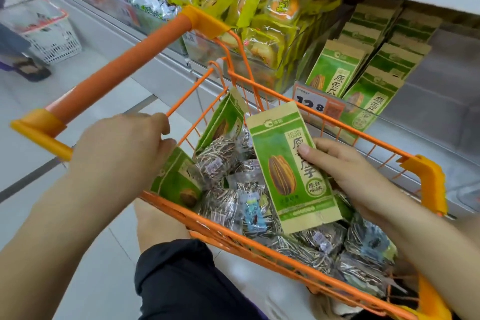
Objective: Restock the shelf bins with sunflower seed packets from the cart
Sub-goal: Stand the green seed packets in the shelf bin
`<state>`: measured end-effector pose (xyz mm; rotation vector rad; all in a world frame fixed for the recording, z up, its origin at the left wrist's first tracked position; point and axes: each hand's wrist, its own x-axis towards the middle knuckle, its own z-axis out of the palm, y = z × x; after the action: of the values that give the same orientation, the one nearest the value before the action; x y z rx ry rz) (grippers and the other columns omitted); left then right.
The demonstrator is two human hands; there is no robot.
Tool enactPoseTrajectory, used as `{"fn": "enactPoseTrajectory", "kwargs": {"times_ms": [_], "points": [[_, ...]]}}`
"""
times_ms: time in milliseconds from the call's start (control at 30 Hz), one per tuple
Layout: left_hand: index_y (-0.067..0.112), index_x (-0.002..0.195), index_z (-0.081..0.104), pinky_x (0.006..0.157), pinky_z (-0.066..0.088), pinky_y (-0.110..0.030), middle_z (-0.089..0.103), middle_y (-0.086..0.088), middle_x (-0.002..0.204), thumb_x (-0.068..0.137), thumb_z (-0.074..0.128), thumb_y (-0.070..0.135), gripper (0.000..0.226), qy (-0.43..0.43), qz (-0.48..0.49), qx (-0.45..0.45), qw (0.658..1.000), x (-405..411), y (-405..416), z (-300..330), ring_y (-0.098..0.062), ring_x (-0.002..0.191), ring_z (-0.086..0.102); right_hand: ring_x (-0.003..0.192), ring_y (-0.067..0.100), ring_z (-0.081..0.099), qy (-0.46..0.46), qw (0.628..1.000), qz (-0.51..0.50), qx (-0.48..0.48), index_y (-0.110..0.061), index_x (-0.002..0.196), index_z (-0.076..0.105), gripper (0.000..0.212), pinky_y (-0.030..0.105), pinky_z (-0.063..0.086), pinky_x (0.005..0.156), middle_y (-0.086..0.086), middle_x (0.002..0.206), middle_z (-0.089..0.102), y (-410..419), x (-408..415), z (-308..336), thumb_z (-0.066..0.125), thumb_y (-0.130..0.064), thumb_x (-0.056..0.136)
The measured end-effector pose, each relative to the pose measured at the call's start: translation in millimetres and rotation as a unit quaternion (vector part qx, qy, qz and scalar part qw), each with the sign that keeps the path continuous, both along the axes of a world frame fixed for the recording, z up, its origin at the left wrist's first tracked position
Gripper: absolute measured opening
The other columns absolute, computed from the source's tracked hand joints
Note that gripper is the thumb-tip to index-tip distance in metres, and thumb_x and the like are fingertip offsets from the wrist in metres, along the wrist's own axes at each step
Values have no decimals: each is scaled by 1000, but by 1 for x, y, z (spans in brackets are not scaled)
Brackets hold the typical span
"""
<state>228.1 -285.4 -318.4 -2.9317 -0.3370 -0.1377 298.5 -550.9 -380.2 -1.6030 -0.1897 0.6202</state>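
Sunflower seed packet [292, 171]: pinched upright by right hand [345, 171], face readable for shelving; left hand [122, 148] grips cart rim [220, 231], steadying it.

Your way from cart to bin

The orange handle [124, 60] bars the cart's [259, 241] left; over its far rim, open air reaches the packed bin [363, 80] behind the price tag [311, 105].

**Seed packets, cart and shelf bin**

A flat green-and-tan paper sunflower seed packet [288, 169] stands tilted in the right hand [345, 169], above the orange wire cart [233, 239] holding more packets. Beyond the hand, matching packets fill the clear shelf bin [363, 122].
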Motion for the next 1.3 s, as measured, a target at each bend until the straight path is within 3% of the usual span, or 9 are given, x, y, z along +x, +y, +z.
{"fn": "enactPoseTrajectory", "kwargs": {"times_ms": [100, 267, 400, 567, 733, 867, 967, 1167, 1300], "points": [[30, 97, 61, 58, 36, -25, 60, 7, 77, 93, 36, 59, 39, 67, -31, 94, 993, -9, -4, 2, -16, 70, 49, 65, 17, 70, 9, 1000, 15, -2, -9, 104, 66, 27, 21, 52, 54, 9, 85, 75, 6, -1, -1, 54, -28, 89], [25, 92, 56, 52, 35, -25, 53, 4, 69, 97, 33, 47, 32, 53, -43, 95, 993, -5, -2, -5, -19, 66, 54, 70, 14, 70, 3, 999, 29, -12, -11, 106, 65, 21, 17, 50, 55, 4, 87, 75, 11, -5, 1, 54, -23, 92], [27, 93, 57, 52, 50, -32, 65, 4, 71, 95, 37, 51, 31, -113, -70, -53, 990, -3, 11, -2, -24, 65, 61, 64, 8, 68, -4, 1000, -14, 1, -15, 102, 64, 14, 14, 47, 51, -3, 79, 74, 14, -6, 1, 54, -14, 93], [27, 89, 65, 68, 53, -38, 63, 12, 69, 88, 54, 45, 21, -338, -104, -292, 889, 6, 6, 22, -17, 72, 65, 76, 13, 70, -4, 998, -62, 24, -14, 109, 65, 18, 19, 52, 58, 3, 92, 75, 13, -3, 6, 56, -17, 93], [16, 80, 66, 56, 41, -8, 66, 19, 62, 87, 67, 24, 10, -276, -151, -521, 794, 36, -24, 30, 8, 60, 58, 77, 13, 69, 14, 998, -56, 14, -13, 115, 62, 23, 24, 54, 61, 5, 96, 74, 7, -4, 12, 54, -21, 94], [19, 73, 67, 67, 46, -19, 71, -1, 73, 82, 69, 31, 15, -127, -159, -572, 794, 70, -64, -2, -5, 67, 64, 91, 23, 66, 70, 996, -42, 24, -14, 116, 64, 26, 51, 50, 91, 12, 108, 71, -2, -9, 16, 54, -23, 94], [24, 71, 66, 67, 42, -14, 71, 3, 73, 78, 65, 43, 20, -109, -163, -528, 827, 93, -84, -21, -2, 71, 64, 95, 24, 65, 103, 991, -59, 61, -21, 106, 71, 31, 54, 48, 95, 11, 111, 71, -13, -12, 21, 59, -38, 84], [29, 71, 62, 56, 33, -2, 63, 12, 72, 85, 67, 36, 16, -123, -201, -448, 862, 110, -135, -17, 1, 68, 57, 84, 19, 71, 78, 991, -51, 94, -18, 113, 65, 41, 28, 57, 73, 8, 104, 73, -45, -11, 28, 69, -29, 73], [28, 95, 65, 70, 44, -23, 64, 15, 86, 87, 62, 41, 15, -160, -192, -452, 856, 112, -155, -16, -6, 87, 61, 74, 20, 71, 87, 980, -127, 128, -8, 118, 62, 51, 28, 57, 64, 14, 100, 73, -62, -5, 26, 72, -19, 69]]}}
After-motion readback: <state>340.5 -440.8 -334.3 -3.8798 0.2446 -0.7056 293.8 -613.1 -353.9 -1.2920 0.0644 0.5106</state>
